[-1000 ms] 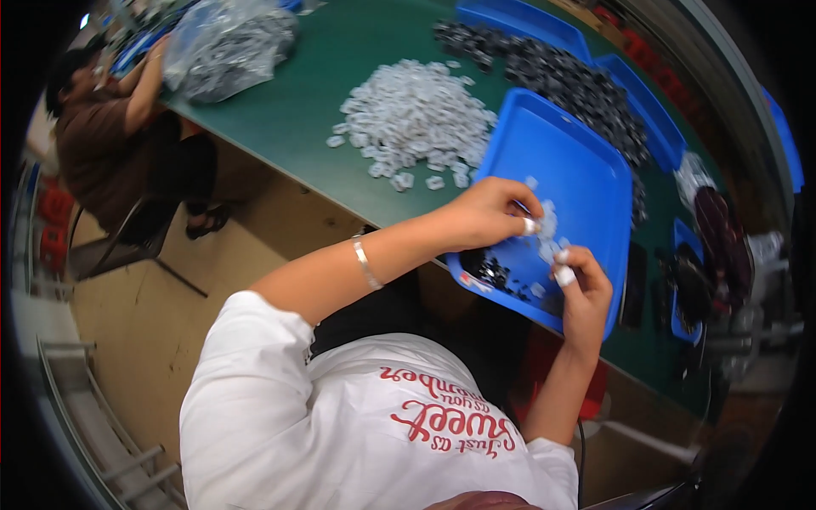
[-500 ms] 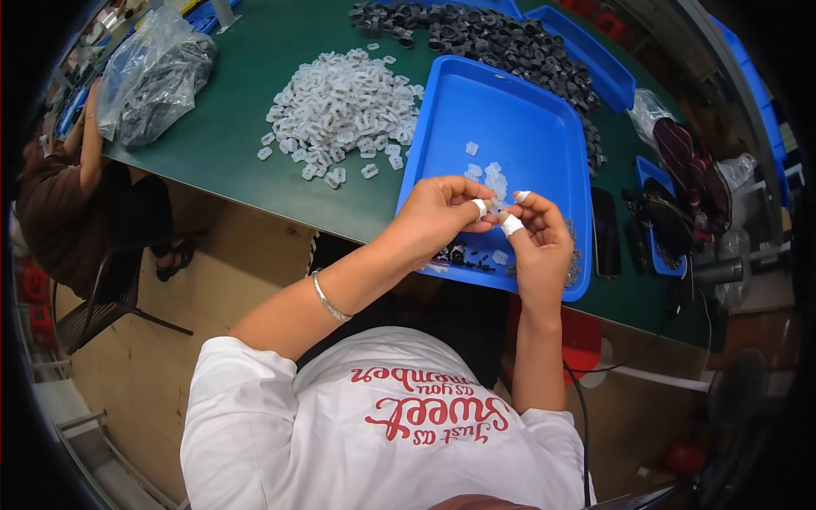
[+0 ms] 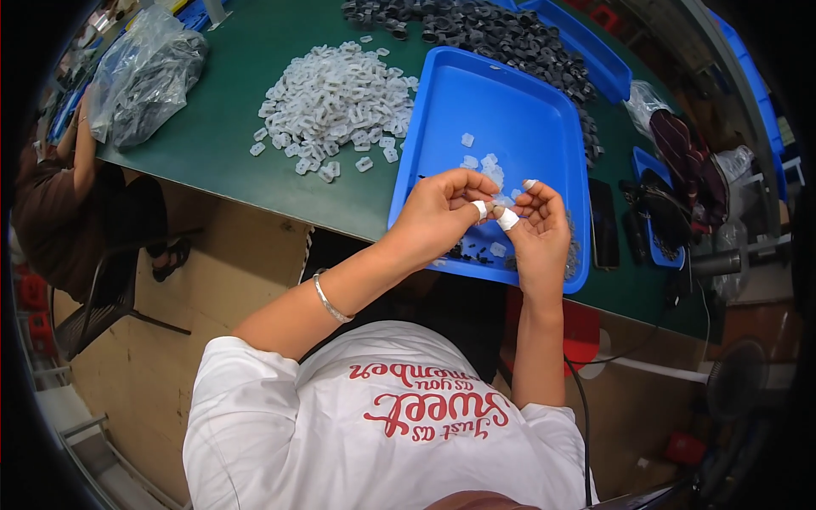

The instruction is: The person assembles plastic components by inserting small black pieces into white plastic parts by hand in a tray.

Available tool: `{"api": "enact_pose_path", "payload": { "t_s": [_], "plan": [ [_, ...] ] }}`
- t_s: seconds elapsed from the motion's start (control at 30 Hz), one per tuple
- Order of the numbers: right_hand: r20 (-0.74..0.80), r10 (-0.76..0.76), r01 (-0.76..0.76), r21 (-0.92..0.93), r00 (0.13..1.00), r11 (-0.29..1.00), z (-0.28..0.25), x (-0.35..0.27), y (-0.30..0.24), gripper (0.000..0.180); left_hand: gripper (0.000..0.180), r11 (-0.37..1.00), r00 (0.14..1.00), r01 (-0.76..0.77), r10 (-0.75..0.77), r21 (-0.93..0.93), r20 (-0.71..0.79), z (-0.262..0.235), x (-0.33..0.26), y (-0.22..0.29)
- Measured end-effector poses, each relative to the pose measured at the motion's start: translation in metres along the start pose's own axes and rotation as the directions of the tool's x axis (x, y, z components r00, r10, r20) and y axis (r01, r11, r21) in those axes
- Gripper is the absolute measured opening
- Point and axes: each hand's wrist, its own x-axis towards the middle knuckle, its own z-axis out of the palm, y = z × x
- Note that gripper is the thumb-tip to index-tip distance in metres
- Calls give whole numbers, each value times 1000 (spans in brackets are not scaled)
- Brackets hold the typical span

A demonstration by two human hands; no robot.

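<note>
Over the near half of a blue tray [image 3: 501, 93], my left hand [image 3: 442, 212] and my right hand [image 3: 542, 229] meet at the fingertips. Both are closed in a pinch. Whatever sits between the fingers is too small and covered to name. White tape wraps the left thumb, the right thumb and one right fingertip. Just beyond the fingers, translucent white plastic pieces [image 3: 490, 170] lie on the tray floor. Below the hands, small black parts [image 3: 478, 254] are scattered along the tray's near side. Tiny metallic-looking parts [image 3: 572, 259] gather in its near right corner, partly behind my right hand.
Left of the tray is a heap of white plastic pieces [image 3: 331, 102] on the green table [image 3: 225, 144]. Black ring-like parts [image 3: 510, 38] are piled behind it. A phone [image 3: 604, 225] lies to the right. A clear bag [image 3: 144, 76] and a seated person [image 3: 55, 208] are at far left.
My view has shifted slightly, so the table's contents sit a little higher and further left. Both hands stay pinched together, with the fingertips slightly rearranged.
</note>
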Motion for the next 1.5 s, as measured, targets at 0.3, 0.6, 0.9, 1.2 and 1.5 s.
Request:
{"api": "enact_pose_path", "payload": {
  "t_s": [0.3,0.6,0.9,1.2,1.5],
  "plan": [
    [154,147,-140,-59,977,988,-10,-1,-29,30,26,993,991,86,-94,82,95,-13,2,17],
    [143,29,83,-714,989,696,-42,1,-14,11,23,994,998,62,-62,-95,7,-13,1,18],
    [418,-69,412,-832,906,371,-30,2,-10,10,23,986,994,112,-110,-123,26,-15,3,14],
    [513,7,488,-821,858,294,-27,7,-15,16,27,987,990,140,-139,-74,12,-14,6,7],
    [373,-34,313,-721,927,618,-29,7,-24,10,20,982,990,133,-137,-134,-23,-11,6,10]
  ]
}}
